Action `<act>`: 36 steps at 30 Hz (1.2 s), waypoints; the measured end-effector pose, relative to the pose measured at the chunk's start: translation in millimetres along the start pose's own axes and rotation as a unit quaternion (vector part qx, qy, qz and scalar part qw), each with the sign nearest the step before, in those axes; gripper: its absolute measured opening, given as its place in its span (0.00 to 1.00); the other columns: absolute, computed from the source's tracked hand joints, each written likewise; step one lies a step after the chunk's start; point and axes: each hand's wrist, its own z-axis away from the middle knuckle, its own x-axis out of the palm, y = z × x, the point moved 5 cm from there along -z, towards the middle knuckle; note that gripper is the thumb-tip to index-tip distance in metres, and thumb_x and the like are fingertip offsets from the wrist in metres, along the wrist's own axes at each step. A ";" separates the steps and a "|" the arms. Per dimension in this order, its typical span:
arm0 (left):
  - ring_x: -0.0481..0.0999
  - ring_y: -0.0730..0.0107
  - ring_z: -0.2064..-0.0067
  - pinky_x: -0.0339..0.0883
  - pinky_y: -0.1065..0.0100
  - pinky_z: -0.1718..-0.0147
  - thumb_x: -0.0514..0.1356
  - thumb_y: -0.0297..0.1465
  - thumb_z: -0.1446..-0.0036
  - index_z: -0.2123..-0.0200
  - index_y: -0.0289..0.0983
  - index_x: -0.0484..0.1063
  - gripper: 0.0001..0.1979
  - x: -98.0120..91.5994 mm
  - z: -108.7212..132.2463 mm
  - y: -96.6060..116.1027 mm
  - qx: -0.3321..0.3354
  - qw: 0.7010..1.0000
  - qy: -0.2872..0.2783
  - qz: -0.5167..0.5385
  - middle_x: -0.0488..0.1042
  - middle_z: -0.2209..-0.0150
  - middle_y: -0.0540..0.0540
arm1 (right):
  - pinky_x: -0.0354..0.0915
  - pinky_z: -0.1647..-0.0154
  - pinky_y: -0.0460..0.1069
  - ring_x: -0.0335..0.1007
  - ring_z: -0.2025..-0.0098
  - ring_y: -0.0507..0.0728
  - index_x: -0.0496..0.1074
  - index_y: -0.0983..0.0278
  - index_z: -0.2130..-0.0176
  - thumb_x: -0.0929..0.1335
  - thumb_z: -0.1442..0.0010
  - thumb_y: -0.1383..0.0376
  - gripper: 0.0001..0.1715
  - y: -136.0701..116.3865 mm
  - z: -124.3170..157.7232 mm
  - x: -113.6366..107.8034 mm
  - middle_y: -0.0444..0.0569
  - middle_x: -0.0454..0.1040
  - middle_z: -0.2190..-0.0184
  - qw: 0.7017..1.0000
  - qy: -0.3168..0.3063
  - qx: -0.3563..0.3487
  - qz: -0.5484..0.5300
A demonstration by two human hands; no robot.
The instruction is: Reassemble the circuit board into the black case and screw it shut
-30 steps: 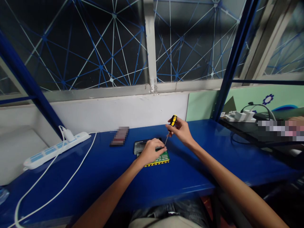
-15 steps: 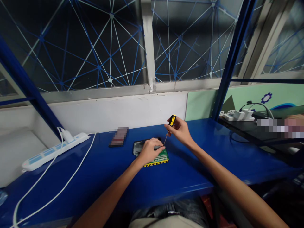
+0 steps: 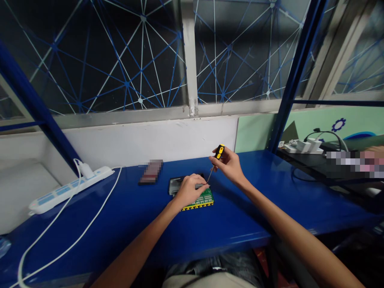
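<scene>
My right hand is closed round the black and yellow handle of a screwdriver. The screwdriver leans, with its thin shaft slanting down to the left and its tip at the upper right part of a green circuit board. Along the board's near edge runs a yellow toothed strip. My left hand lies over the board with fingers bent and thumb close to the screwdriver tip, gripping it against the table. Whether a screw sits between those fingers is hidden. Behind the hand, a dark casing with a clear part shows.
A blurred-out phone-like slab lies left of the board on the blue table. Farther left is a white power strip with a looping white cable. At right, another power strip and a person's partly blurred hand appear.
The view has shifted very slightly. Both hands keep their places at the board, and the screwdriver handle has moved a touch to the right.
</scene>
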 end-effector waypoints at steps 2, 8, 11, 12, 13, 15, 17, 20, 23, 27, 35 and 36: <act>0.76 0.65 0.64 0.68 0.67 0.62 0.64 0.27 0.44 0.72 0.37 0.79 0.05 -0.3 0.0 0.4 0.002 1.000 -0.002 -0.003 0.80 0.69 0.48 | 0.70 0.78 0.51 0.68 0.83 0.53 0.67 0.63 0.61 0.73 0.49 0.57 0.20 -0.6 0.1 0.3 0.40 0.69 0.79 1.000 0.001 -0.002 -0.001; 0.77 0.65 0.63 0.68 0.67 0.62 0.65 0.27 0.45 0.71 0.37 0.79 0.04 -1.3 0.1 1.5 -0.004 1.000 0.001 -0.012 0.80 0.68 0.48 | 0.70 0.78 0.51 0.68 0.83 0.53 0.67 0.63 0.60 0.73 0.49 0.57 0.20 -3.7 1.6 1.0 0.40 0.69 0.79 1.000 -0.002 -0.007 -0.002; 0.77 0.65 0.63 0.68 0.67 0.62 0.65 0.27 0.45 0.71 0.37 0.78 0.03 -1.5 0.3 1.3 -0.008 1.000 0.004 -0.016 0.80 0.68 0.48 | 0.70 0.77 0.51 0.68 0.83 0.52 0.67 0.63 0.60 0.73 0.48 0.57 0.19 -4.5 2.0 1.1 0.40 0.69 0.79 1.000 -0.002 -0.011 -0.003; 0.77 0.65 0.63 0.68 0.67 0.61 0.65 0.27 0.45 0.71 0.38 0.78 0.03 -1.5 0.5 1.1 -0.009 1.000 0.004 -0.018 0.80 0.68 0.48 | 0.70 0.77 0.51 0.68 0.83 0.52 0.67 0.63 0.60 0.73 0.48 0.57 0.19 -4.4 2.0 1.2 0.40 0.69 0.79 1.000 -0.002 -0.011 -0.003; 0.77 0.65 0.62 0.68 0.67 0.61 0.65 0.27 0.45 0.71 0.38 0.78 0.03 -1.5 0.6 1.0 -0.009 1.000 0.005 -0.019 0.80 0.68 0.49 | 0.70 0.77 0.51 0.68 0.83 0.52 0.67 0.63 0.60 0.73 0.48 0.57 0.19 -4.0 2.0 1.3 0.40 0.69 0.79 1.000 -0.002 -0.009 -0.002; 0.77 0.65 0.63 0.68 0.67 0.61 0.65 0.27 0.45 0.71 0.38 0.78 0.03 -1.5 0.7 0.9 -0.007 1.000 0.005 -0.021 0.80 0.68 0.49 | 0.70 0.78 0.51 0.68 0.83 0.52 0.67 0.63 0.60 0.73 0.49 0.56 0.20 -3.1 1.8 1.6 0.40 0.69 0.79 1.000 -0.003 -0.005 -0.001; 0.77 0.65 0.63 0.68 0.67 0.61 0.65 0.27 0.45 0.71 0.38 0.78 0.03 -1.8 0.5 1.0 -0.005 1.000 0.006 -0.022 0.80 0.68 0.49 | 0.70 0.78 0.51 0.68 0.82 0.52 0.67 0.63 0.60 0.73 0.49 0.56 0.20 -2.5 1.9 2.0 0.40 0.69 0.79 1.000 -0.005 -0.001 -0.001; 0.77 0.65 0.63 0.68 0.67 0.61 0.65 0.28 0.45 0.71 0.38 0.78 0.03 -2.4 0.1 1.4 -0.005 1.000 0.004 -0.021 0.80 0.68 0.49 | 0.69 0.78 0.50 0.68 0.82 0.52 0.67 0.63 0.60 0.73 0.48 0.56 0.20 -2.9 2.3 2.2 0.40 0.69 0.79 1.000 -0.007 -0.003 0.003; 0.77 0.65 0.62 0.68 0.67 0.61 0.64 0.29 0.44 0.71 0.38 0.78 0.03 -1.9 -0.2 1.4 -0.009 1.000 -0.002 -0.020 0.80 0.68 0.48 | 0.69 0.78 0.50 0.68 0.82 0.52 0.67 0.63 0.59 0.72 0.48 0.56 0.20 -3.9 3.2 3.0 0.40 0.69 0.78 1.000 -0.013 -0.010 0.016; 0.77 0.64 0.62 0.69 0.65 0.60 0.64 0.30 0.44 0.70 0.39 0.79 0.04 -2.8 -0.7 3.0 -0.009 1.000 -0.011 -0.020 0.80 0.68 0.48 | 0.68 0.77 0.50 0.68 0.81 0.52 0.66 0.62 0.59 0.72 0.47 0.55 0.20 -6.5 4.8 4.2 0.41 0.69 0.77 0.999 -0.020 -0.013 0.034; 0.78 0.62 0.55 0.69 0.64 0.54 0.62 0.33 0.41 0.60 0.39 0.80 0.09 -29.8 -1.9 20.5 -0.020 0.995 -0.071 0.061 0.80 0.59 0.45 | 0.66 0.77 0.49 0.69 0.79 0.52 0.66 0.62 0.56 0.72 0.47 0.55 0.22 -24.7 13.1 24.6 0.41 0.70 0.76 0.997 -0.079 -0.013 0.020; 0.78 0.62 0.55 0.69 0.64 0.54 0.61 0.33 0.41 0.60 0.39 0.80 0.09 -32.8 -1.2 21.0 -0.026 0.993 -0.084 0.073 0.80 0.59 0.45 | 0.65 0.77 0.48 0.69 0.79 0.52 0.67 0.62 0.56 0.72 0.47 0.54 0.22 -26.6 14.1 29.9 0.42 0.70 0.75 0.995 -0.092 -0.014 0.024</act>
